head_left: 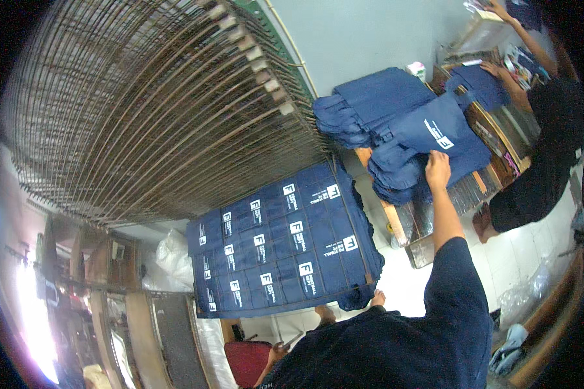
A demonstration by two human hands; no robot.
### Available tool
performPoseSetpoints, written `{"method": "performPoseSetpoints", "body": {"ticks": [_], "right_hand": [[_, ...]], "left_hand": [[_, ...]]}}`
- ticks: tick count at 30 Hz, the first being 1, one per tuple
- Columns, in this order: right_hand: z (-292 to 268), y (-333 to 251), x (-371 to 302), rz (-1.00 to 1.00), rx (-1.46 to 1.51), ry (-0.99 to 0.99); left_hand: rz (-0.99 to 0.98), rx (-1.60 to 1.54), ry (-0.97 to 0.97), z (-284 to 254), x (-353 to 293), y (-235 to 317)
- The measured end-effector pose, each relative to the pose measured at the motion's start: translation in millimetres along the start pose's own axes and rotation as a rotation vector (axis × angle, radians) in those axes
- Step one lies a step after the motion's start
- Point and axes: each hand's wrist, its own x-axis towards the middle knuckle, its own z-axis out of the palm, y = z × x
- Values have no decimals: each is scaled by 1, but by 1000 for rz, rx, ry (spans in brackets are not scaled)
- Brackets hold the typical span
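Observation:
My right hand reaches forward over the near stack of navy cloth pieces. Its fingers are bunched at the top printed piece, beside the white print; the fingertips are partly hidden. Down at the lower edge, my left hand is curled, with a thin dark thing sticking out of it whose kind I cannot make out. Before me, navy cloth pieces with white prints lie in rows over a wire rack shelf. A second stack of navy cloth lies behind the near one.
Many wire rack shelves stand raised at the left. Under the stacks is a wooden-edged table. A co-worker in black works at its far right, one hand on navy cloth. A red seat and clear plastic bags lie at the lower left.

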Motion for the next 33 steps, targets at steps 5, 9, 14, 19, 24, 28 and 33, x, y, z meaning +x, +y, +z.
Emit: {"method": "performPoseSetpoints", "body": {"ticks": [5, 9, 14, 19, 24, 28, 33], "right_hand": [[-83, -53, 50, -145, 236, 465], [-169, -128, 53, -297, 566, 513], [-236, -204, 17, -313, 1010, 188], [-258, -226, -16, -463, 1530, -295], [-243, -231, -42, -534, 1591, -677], [-234, -225, -47, -625, 1570, -816], [-211, -239, -91, 221, 1763, -1073]], "left_hand": [[-208, -416, -25, -61, 38, 258], [11, -659, -276, -49, 96, 331], [-88, -1272, -979, -66, 114, 471], [82, -1976, -1096, -91, 125, 511], [38, -2049, -391, -166, 95, 501], [168, -1965, -298, -159, 122, 464], [205, -1948, -30, -199, 120, 423]]}}
